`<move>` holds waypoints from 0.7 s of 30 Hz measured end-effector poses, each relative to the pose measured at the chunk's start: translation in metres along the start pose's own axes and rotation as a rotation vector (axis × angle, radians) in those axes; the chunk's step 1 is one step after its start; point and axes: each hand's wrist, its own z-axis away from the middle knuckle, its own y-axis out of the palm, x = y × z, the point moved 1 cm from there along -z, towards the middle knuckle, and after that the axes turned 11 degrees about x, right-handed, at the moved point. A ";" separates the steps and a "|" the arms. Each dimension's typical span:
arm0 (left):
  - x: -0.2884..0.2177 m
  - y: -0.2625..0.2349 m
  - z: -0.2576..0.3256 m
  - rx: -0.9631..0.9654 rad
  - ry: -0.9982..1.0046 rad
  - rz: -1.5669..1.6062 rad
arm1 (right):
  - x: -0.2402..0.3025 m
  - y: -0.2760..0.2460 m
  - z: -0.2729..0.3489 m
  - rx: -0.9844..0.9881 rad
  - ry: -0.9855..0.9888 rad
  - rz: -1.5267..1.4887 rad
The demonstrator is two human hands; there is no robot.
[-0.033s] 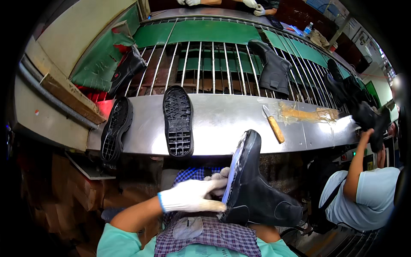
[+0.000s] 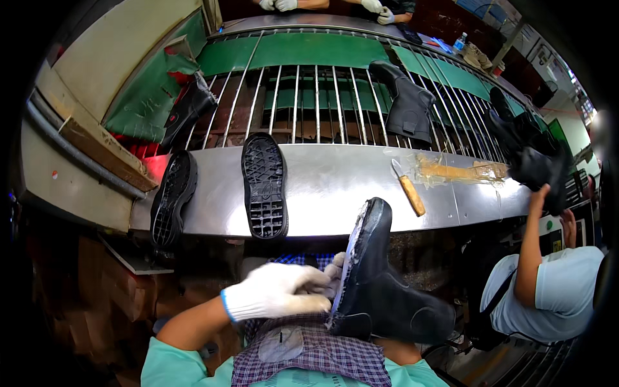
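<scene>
Near, above the purple-and-white checked cloth (image 2: pixel 329 351) on the person's lap, a black leather-looking boot (image 2: pixel 390 284) is held tilted, its toe pointing up and away and its shaft running to the right. Its underside faces left, pale bluish with a rough whitish rim, while the upper is smooth and dark, marked by curved seams near the heel and shaft. The left hand (image 2: pixel 287 290), in a white knit glove with a blue cuff edge, is partly open, thumb and fingers apart, the tips right by the underside; whether they touch it cannot be told. More gloved fingertips (image 2: pixel 336 266) show just beyond, beside the rim. The right forearm (image 2: pixel 398 351) passes behind the boot, so the grip of the right hand cannot be told. To the right, a co-worker in a pale shirt (image 2: pixel 558 284) holds dark footwear (image 2: pixel 545 177). Farther off, a shiny metal tabletop (image 2: pixel 332 187) bears a black lattice-tread sole (image 2: pixel 264 187), a second black sole (image 2: pixel 173 200) left of it jutting over the near edge, and a curved-blade knife with a wooden handle (image 2: pixel 412 195) on the right. Beyond runs a rack of metal bars (image 2: pixel 316 106), with a black boot lying on its right part (image 2: pixel 411 109). Farthest, co-workers' white-gloved hands (image 2: pixel 278 5) show along the far side.
</scene>
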 end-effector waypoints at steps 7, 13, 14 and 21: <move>0.002 -0.066 0.010 -0.829 0.170 -0.323 | -0.003 -0.019 -0.008 -0.055 -0.059 -0.023; 0.069 -0.178 -0.044 -1.179 0.001 -0.621 | -0.027 -0.042 0.010 -0.206 -0.124 -0.054; 0.084 -0.195 -0.048 -0.985 -0.218 -0.565 | -0.034 -0.049 0.015 -0.261 -0.142 -0.058; 0.120 -0.215 -0.054 -0.914 -0.351 -0.022 | -0.026 -0.028 0.034 -0.081 -0.090 0.146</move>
